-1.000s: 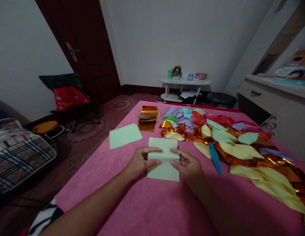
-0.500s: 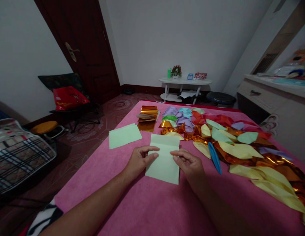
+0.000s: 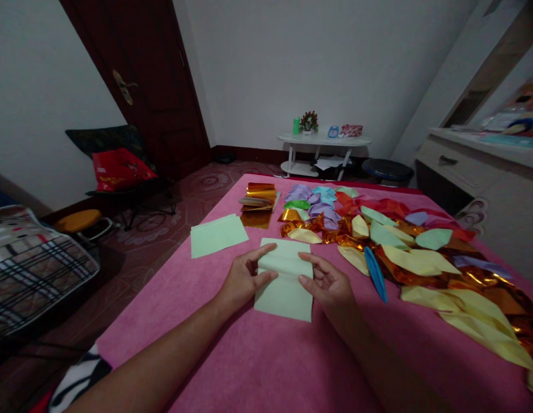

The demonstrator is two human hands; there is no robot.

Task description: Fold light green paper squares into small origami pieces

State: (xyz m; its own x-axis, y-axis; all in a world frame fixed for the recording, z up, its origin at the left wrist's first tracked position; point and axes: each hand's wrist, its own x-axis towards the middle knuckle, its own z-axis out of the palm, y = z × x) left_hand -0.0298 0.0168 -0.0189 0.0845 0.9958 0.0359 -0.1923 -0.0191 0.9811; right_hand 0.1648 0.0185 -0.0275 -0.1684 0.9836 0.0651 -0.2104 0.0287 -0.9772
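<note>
A pale green sheet of paper with a crease across it lies in front of me on the pink tabletop. My left hand grips its left edge, thumb by the crease and index finger farther up. On the opposite edge my right hand has a like hold, its thumb and index finger apart. Left of the sheet rests a small stack of pale green paper. Behind it sits a pile of shiny gold foil sheets. A folded blue paper piece lies to the right of my right hand.
Many folded paper and foil pieces in yellow, gold, red and purple cover the table's right side. Beyond the table stand a white side table and a black stool. A chair with a red bag is at left.
My index fingers have moved from the crease toward the sheet's far part, opening away from the thumbs. The raised far flap now lies lower. The thumbs stay near the crease.
</note>
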